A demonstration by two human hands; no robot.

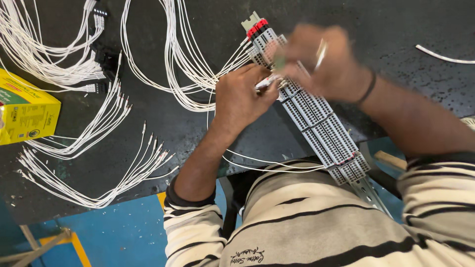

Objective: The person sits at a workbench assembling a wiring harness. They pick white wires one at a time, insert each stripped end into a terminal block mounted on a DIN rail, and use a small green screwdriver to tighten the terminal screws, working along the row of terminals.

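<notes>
A long grey terminal block strip [321,126] on a metal rail lies diagonally across the dark table, with red pieces at its far end. My left hand [242,99] pinches the tip of a white wire [262,83] against the strip's left side. My right hand [321,62] is blurred above the strip and holds a thin tool with a pale shaft [320,53]. Several white wires [198,74] run from the strip's far end out to the left.
Bundles of white wires [94,148] with ferrule ends spread over the left of the dark table [396,29]. A yellow box [24,111] sits at the left edge. Black connectors [106,57] lie at the back left. A blue floor shows below the table edge.
</notes>
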